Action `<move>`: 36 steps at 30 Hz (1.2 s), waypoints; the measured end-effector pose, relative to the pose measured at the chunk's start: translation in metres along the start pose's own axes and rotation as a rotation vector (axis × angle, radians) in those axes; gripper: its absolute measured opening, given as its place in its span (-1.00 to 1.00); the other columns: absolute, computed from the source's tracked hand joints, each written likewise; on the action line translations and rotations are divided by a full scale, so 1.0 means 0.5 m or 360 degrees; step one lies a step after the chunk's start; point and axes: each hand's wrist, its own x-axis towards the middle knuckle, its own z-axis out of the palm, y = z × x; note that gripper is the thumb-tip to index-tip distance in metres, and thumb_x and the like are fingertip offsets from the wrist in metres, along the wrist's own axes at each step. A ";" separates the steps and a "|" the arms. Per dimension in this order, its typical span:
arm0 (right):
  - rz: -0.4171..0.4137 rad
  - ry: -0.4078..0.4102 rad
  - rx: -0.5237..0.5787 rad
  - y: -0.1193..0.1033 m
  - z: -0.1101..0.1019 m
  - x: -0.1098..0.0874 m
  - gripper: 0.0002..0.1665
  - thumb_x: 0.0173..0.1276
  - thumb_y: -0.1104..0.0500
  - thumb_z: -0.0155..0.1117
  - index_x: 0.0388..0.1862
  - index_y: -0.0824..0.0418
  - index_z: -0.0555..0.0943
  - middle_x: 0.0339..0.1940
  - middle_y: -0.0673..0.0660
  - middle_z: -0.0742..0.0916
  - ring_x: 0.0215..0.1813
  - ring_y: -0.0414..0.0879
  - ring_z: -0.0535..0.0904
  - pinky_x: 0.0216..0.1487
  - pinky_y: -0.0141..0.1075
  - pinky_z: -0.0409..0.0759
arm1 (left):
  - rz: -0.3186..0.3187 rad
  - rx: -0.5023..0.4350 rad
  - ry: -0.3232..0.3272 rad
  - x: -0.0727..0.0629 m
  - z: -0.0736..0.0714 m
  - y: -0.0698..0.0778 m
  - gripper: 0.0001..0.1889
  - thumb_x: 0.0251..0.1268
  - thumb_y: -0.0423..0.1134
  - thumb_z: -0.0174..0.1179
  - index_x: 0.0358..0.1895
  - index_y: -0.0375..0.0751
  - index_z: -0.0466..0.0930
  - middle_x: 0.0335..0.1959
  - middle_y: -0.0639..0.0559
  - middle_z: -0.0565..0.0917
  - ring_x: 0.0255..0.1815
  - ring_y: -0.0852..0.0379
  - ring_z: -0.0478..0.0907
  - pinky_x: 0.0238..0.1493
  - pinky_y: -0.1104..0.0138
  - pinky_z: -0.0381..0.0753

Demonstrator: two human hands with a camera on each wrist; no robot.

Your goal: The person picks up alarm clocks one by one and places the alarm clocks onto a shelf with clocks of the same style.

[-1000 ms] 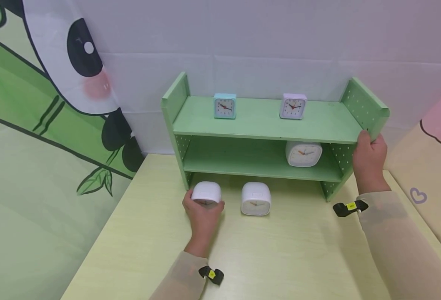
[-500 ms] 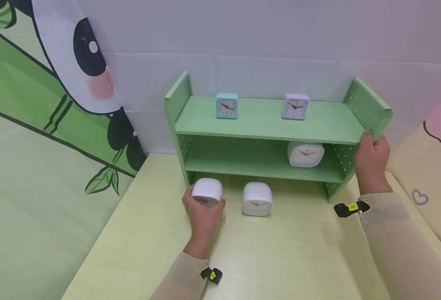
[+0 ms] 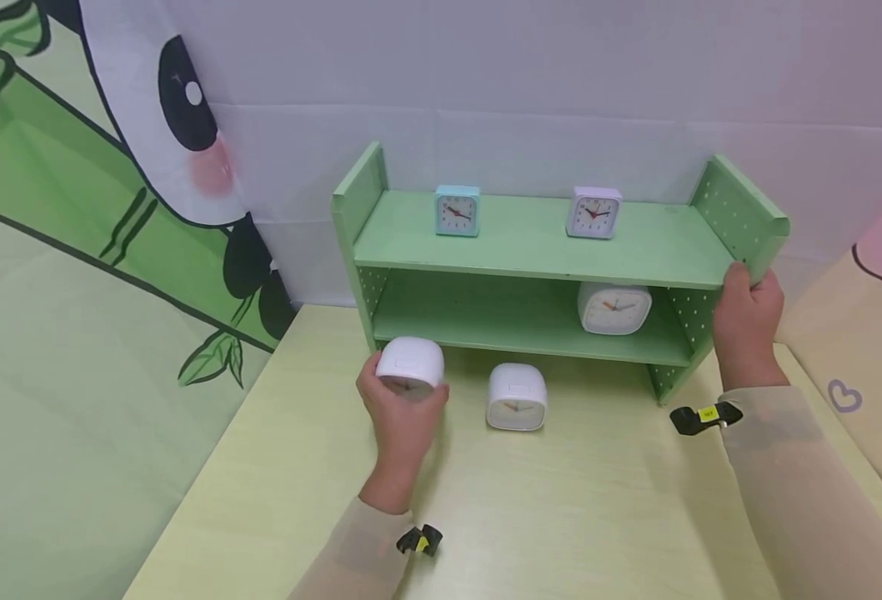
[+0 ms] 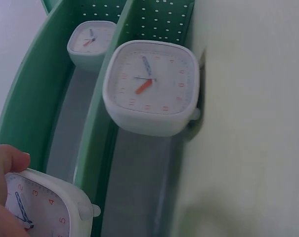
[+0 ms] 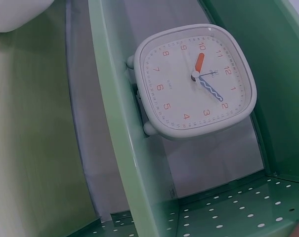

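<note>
Fingers and thumb of my left hand [image 3: 402,421] grip a white rounded alarm clock [image 3: 411,360] by its sides, in front of the left end of a green two-tier shelf [image 3: 471,308]. In the left wrist view this clock [image 4: 45,205] is level with the lower shelf's front edge, a small foot showing underneath. My right hand [image 3: 749,325] holds the shelf's right side panel below the top board. A like white clock [image 3: 517,396] stands on the table before the shelf. Another white clock [image 5: 196,81] sits at the right of the lower tier.
On the top board stand a small light-blue clock [image 3: 457,211] and a small lilac clock [image 3: 594,212]. The shelf stands on a pale wooden table [image 3: 546,508], against a cloth backdrop [image 3: 546,67] printed with a cartoon panda.
My left hand has raised the white alarm clock from near the table up towards the lower tier. My right hand keeps its hold on the side panel. The head view has shifted slightly.
</note>
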 end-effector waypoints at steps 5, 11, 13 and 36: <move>0.0004 -0.0001 0.0021 -0.001 0.000 -0.002 -0.62 0.61 0.01 -0.08 0.17 0.08 0.60 0.03 -0.07 0.65 0.12 -0.20 0.45 0.26 -0.37 0.33 | 0.0003 -0.0021 -0.0012 0.007 -0.004 0.019 0.09 -0.11 -0.39 0.61 0.49 -0.20 0.06 0.39 -0.16 0.16 0.29 -0.09 0.28 0.27 0.05 0.39; -0.0003 -0.0008 0.0060 0.000 0.000 -0.004 -0.60 0.61 0.02 -0.08 0.20 0.11 0.60 0.05 -0.06 0.66 0.13 -0.20 0.46 0.27 -0.38 0.33 | 0.0020 -0.0018 -0.0016 0.016 -0.004 0.030 0.09 -0.08 -0.35 0.61 0.51 -0.15 0.05 0.40 -0.15 0.16 0.29 -0.08 0.28 0.26 0.03 0.41; -0.0013 -0.0013 0.0079 0.001 0.001 -0.005 -0.58 0.61 0.03 -0.07 0.22 0.14 0.60 0.06 -0.05 0.67 0.14 -0.20 0.46 0.27 -0.38 0.33 | 0.0034 -0.0020 -0.0011 0.020 -0.003 0.033 0.09 -0.08 -0.35 0.61 0.51 -0.15 0.05 0.40 -0.15 0.16 0.29 -0.09 0.28 0.26 0.01 0.41; -0.0017 0.0012 0.0069 0.001 0.003 0.000 -0.60 0.61 0.03 -0.05 0.20 0.14 0.62 0.04 -0.05 0.66 0.14 -0.17 0.46 0.29 -0.37 0.33 | 0.0187 0.0138 0.0001 0.157 0.066 0.087 0.11 -0.03 -0.14 0.61 0.54 -0.15 0.03 0.39 -0.16 0.22 0.26 -0.07 0.30 0.20 0.07 0.46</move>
